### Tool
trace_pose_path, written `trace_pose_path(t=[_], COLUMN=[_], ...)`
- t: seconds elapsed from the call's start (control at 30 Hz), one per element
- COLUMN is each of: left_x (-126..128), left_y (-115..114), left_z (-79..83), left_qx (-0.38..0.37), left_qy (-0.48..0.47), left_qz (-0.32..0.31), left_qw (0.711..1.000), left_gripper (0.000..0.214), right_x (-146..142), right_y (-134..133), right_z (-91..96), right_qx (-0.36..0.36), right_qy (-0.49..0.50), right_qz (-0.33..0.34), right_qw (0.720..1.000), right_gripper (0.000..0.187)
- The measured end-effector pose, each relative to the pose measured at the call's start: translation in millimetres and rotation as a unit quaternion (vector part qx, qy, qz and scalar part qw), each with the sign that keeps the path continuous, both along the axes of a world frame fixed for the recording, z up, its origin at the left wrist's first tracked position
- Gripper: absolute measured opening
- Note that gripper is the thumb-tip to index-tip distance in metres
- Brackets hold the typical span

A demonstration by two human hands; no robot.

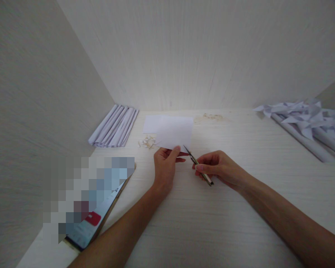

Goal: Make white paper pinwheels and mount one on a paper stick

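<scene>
Your right hand grips slim, pointed metal snips, brassy at the handle, tip just beside the paper's lower right edge. Your left hand pinches that paper by its near edge, thumb on top: plain white, smooth, straight-edged, roughly square. Beyond its left side another white sheet lies on the table.

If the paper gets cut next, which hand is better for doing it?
Probably the right hand: it holds the pointed tool, its tip by the paper's near edge. The left hand is busy gripping the paper.
</scene>
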State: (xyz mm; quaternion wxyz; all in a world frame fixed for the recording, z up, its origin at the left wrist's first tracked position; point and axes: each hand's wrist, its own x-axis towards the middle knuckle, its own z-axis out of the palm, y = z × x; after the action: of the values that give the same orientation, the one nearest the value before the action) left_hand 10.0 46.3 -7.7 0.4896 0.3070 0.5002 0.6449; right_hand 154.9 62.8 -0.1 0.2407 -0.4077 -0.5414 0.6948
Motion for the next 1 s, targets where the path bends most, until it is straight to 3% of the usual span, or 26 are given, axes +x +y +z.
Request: trace_pose_path(t=[1.0], left_x=[0.2], left_y=[0.2], left_z=[1.2], left_qx=[-0.004], left_qy=[-0.014], left_qz=[-0.008], left_qw=[1.000], left_gripper=[0.015], right_x=[0.3], right_y=[0.6], right_z=[0.3], right_qx=[0.007], right_qy=[-0.009], right_qz=[-0.008], right_qw=[1.000], right_gripper=[0.023])
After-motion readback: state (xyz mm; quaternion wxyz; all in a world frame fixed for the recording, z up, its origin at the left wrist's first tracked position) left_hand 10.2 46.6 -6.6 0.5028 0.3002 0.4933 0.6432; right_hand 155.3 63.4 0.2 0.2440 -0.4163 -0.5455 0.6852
